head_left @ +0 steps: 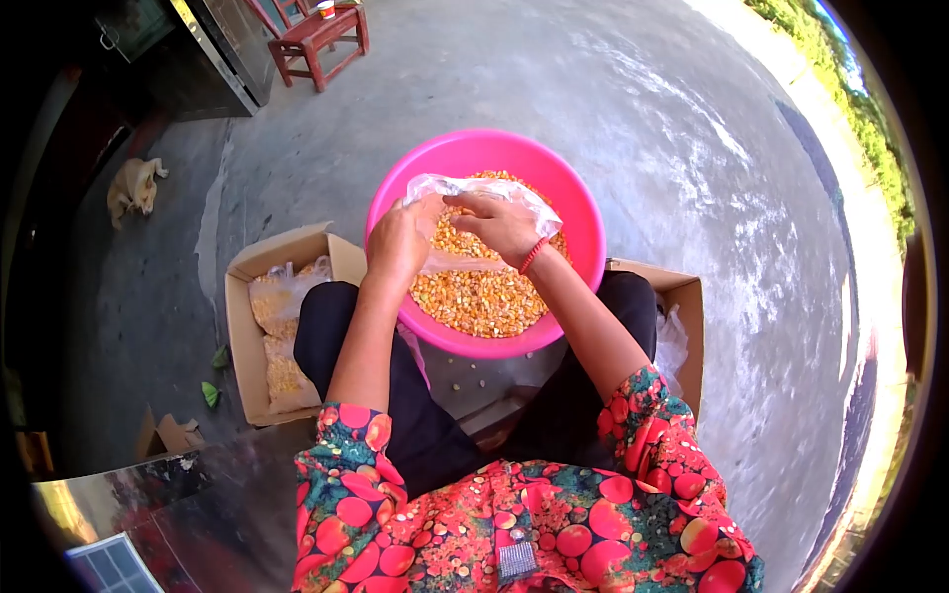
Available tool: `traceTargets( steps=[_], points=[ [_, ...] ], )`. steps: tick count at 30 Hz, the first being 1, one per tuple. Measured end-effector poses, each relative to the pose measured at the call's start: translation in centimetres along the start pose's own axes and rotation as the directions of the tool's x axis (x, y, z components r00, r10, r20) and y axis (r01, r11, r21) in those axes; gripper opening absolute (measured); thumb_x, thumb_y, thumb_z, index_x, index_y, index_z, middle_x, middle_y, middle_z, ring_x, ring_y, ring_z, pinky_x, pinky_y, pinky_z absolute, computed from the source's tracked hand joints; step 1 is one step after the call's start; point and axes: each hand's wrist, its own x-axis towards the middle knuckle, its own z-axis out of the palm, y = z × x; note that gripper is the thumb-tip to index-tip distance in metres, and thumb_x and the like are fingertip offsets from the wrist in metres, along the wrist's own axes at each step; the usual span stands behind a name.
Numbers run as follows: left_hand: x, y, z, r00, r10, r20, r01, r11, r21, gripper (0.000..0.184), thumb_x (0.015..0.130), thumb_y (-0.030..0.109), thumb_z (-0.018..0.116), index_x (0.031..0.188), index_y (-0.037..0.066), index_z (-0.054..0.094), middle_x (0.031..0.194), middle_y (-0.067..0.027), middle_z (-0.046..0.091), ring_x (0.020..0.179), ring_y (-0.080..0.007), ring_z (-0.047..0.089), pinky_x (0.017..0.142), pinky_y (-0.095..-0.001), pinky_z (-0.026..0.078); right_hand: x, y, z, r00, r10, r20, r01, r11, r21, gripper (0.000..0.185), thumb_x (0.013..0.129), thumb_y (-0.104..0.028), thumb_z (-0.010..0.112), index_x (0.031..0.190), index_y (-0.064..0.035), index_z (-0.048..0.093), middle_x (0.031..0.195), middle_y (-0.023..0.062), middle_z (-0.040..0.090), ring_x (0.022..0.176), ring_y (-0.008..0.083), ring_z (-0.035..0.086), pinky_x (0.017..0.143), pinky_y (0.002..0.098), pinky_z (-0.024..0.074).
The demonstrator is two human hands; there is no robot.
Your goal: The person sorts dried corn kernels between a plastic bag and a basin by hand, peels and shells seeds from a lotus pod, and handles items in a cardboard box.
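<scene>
A pink basin (585,212) full of yellow corn kernels (481,301) stands between my knees. Over the corn lies a clear plastic bag (445,185), its mouth spread wide with kernels showing inside it. My left hand (400,237) grips the bag's left edge with fingers closed round the plastic. On the right, my right hand (499,225), with a red bracelet at the wrist, reaches over the bag's opening, its fingers spread; the fingertips are near the far rim of the bag.
A cardboard box (242,341) with corn-filled bags (287,371) stands at my left knee. Another box (689,326) holding plastic bags (671,346) is at my right knee. Further off are a red chair (314,38) with a cup and a dog (134,188).
</scene>
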Motion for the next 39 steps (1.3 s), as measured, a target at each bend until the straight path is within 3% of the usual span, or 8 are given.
traceTargets(
  steps=[2, 5, 9, 15, 23, 29, 31, 39],
  points=[
    [-0.2, -0.1, -0.4, 0.999, -0.035, 0.04, 0.035, 0.999, 0.017, 0.025, 0.079, 0.009, 0.05, 0.1, 0.007, 0.063, 0.095, -0.0213, 0.058, 0.088, -0.0356, 0.057, 0.077, -0.0421, 0.045, 0.2, 0.4, 0.2, 0.999, -0.032, -0.03, 0.03, 0.998, -0.049, 0.025, 0.086, -0.016, 0.05, 0.106, -0.0031, 0.057, 0.103, 0.0043, 0.058, 0.094, 0.0152, 0.056, 0.081, 0.0282, 0.0469],
    [-0.3, -0.9, -0.6, 0.997, -0.04, 0.069, 0.04, 0.999, 0.004, 0.029, 0.075, 0.005, 0.05, 0.1, 0.01, 0.064, 0.096, -0.0217, 0.058, 0.092, -0.0344, 0.057, 0.08, -0.0412, 0.045, -1.3, -1.7, -1.9, 0.881, 0.144, 0.45, -0.343, 0.85, 0.401, 0.024, 0.085, -0.018, 0.049, 0.1, -0.0018, 0.058, 0.093, 0.0053, 0.059, 0.079, 0.0117, 0.057, 0.063, 0.0253, 0.0513],
    [-0.1, -0.6, -1.2, 0.984, -0.103, 0.146, 0.105, 0.994, -0.006, 0.035, 0.072, -0.003, 0.048, 0.102, 0.008, 0.064, 0.098, -0.0208, 0.059, 0.093, -0.0344, 0.057, 0.081, -0.0389, 0.045, -3.6, -0.5, -1.2, 0.585, 0.152, 0.797, -0.294, 0.955, 0.033, 0.022, 0.085, -0.017, 0.048, 0.099, -0.0046, 0.059, 0.089, 0.0052, 0.06, 0.075, 0.0114, 0.058, 0.057, 0.0248, 0.0512],
    [0.2, -0.5, -0.3, 0.962, -0.124, 0.245, 0.131, 0.991, -0.014, 0.026, 0.074, 0.007, 0.051, 0.091, 0.016, 0.069, 0.095, -0.02, 0.061, 0.084, -0.0337, 0.059, 0.074, -0.0389, 0.047, -5.9, 6.6, 3.2, 0.93, 0.039, 0.364, 0.128, 0.897, -0.422, 0.031, 0.076, -0.02, 0.053, 0.105, -0.0106, 0.056, 0.096, 0.0172, 0.059, 0.091, 0.0362, 0.056, 0.08, 0.042, 0.0438],
    [0.2, -0.1, 0.8, 0.998, -0.062, 0.03, 0.06, 0.995, 0.074, 0.006, 0.069, 0.004, 0.058, 0.069, 0.008, 0.063, 0.081, -0.0163, 0.059, 0.078, -0.0321, 0.058, 0.07, -0.0399, 0.047, -6.7, 7.0, 4.5, 0.832, 0.158, 0.531, 0.133, 0.874, -0.468, 0.022, 0.076, -0.021, 0.054, 0.092, -0.0083, 0.06, 0.08, 0.0179, 0.059, 0.081, 0.0327, 0.058, 0.073, 0.0416, 0.0447],
    [-0.3, -1.0, 1.2, 0.991, -0.06, 0.118, 0.037, 0.98, 0.193, 0.022, 0.07, 0.003, 0.056, 0.087, 0.012, 0.066, 0.088, -0.0158, 0.06, 0.085, -0.032, 0.057, 0.075, -0.0403, 0.046, -6.9, 8.5, 3.3, 0.846, -0.026, 0.532, 0.143, 0.973, -0.18, 0.018, 0.08, -0.02, 0.053, 0.089, -0.006, 0.059, 0.068, 0.0134, 0.058, 0.064, 0.0274, 0.059, 0.061, 0.0374, 0.0464],
    [-0.3, -1.1, 1.4, 0.99, -0.079, 0.119, 0.053, 0.977, 0.208, 0.025, 0.07, 0.003, 0.056, 0.09, 0.013, 0.066, 0.088, -0.016, 0.06, 0.085, -0.0322, 0.057, 0.075, -0.0407, 0.046, -6.9, 6.7, 2.1, 0.797, 0.321, 0.512, -0.454, 0.877, 0.157, 0.015, 0.085, -0.019, 0.05, 0.087, -0.0054, 0.057, 0.064, 0.0055, 0.055, 0.053, 0.016, 0.057, 0.048, 0.03, 0.0457],
    [0.1, 0.2, 0.2, 0.982, -0.137, 0.133, 0.121, 0.985, 0.12, 0.03, 0.074, 0.008, 0.055, 0.1, 0.018, 0.066, 0.09, -0.0172, 0.061, 0.086, -0.031, 0.058, 0.076, -0.0405, 0.046, -7.1, 6.7, 0.8, 0.794, 0.458, 0.401, -0.604, 0.669, 0.433, 0.013, 0.087, -0.018, 0.049, 0.085, -0.0068, 0.056, 0.062, -0.0028, 0.048, 0.045, 0.0059, 0.047, 0.037, 0.0199, 0.0363]
  ],
)
